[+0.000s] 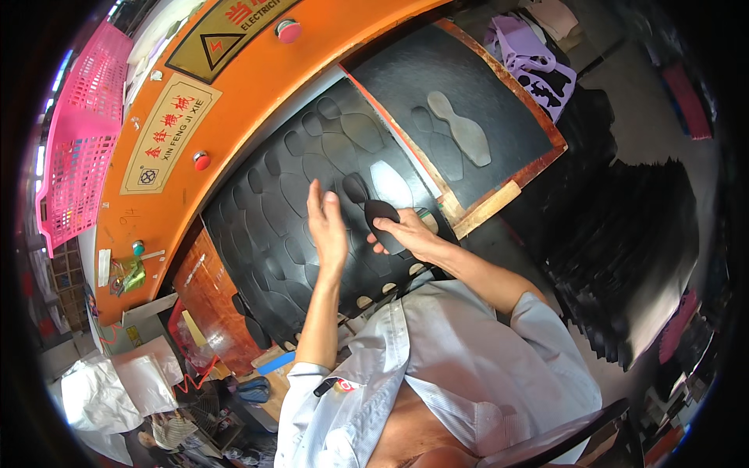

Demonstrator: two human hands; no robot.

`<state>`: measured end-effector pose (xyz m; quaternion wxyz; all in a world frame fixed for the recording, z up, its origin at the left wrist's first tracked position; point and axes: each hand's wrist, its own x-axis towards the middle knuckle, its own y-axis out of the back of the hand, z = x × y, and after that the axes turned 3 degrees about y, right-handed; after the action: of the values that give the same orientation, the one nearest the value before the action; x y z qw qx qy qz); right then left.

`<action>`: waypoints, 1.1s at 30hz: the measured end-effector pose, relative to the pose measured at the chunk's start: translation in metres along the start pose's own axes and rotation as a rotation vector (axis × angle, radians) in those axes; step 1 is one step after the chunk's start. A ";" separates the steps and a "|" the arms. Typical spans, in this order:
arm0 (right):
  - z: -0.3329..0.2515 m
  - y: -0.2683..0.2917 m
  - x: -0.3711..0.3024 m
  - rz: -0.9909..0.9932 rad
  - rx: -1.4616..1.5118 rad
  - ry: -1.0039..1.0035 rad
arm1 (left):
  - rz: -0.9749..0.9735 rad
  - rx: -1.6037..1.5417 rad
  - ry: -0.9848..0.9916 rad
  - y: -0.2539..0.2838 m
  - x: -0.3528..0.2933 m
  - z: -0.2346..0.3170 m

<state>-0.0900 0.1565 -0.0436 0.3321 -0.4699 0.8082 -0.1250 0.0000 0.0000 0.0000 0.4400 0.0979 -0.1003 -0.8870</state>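
Observation:
My right hand (412,235) grips a black insole-shaped piece (379,212), its thumb on top and fingers curled beneath. The piece narrows at the waist, and its smaller end points up and left. Just left of it my left hand (328,230) is raised with fingers stretched out, holding nothing. Under both hands lies a black sheet (273,242) marked all over with sole-shaped outlines. A pale sole-shaped gap (392,184) shows in the sheet beside the held piece. On the dark board (499,101) to the right rests a grey sole-shaped form (462,131), next to a similar faint imprint.
An orange machine (183,144) with red buttons (201,161) spans the far left. A pink plastic basket (82,132) hangs at its side. Black sheets (624,257) are heaped at right, purple cut scraps (530,58) beyond the board. White bags (101,394) lie lower left.

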 end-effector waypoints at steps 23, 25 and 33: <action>-0.002 0.059 -0.031 0.081 0.184 -0.213 | -0.620 0.883 -0.614 -0.013 -0.051 -0.027; -0.001 0.054 -0.036 0.104 0.120 -0.162 | -0.592 0.875 -0.645 -0.015 -0.042 -0.031; 0.008 0.011 -0.075 0.293 -0.548 0.349 | -0.180 -0.269 -0.024 0.031 0.007 0.004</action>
<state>-0.0669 0.2265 -0.0244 0.0651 -0.3924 0.9150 0.0671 0.0187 -0.0235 0.0115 0.3667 0.0364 0.0233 -0.9293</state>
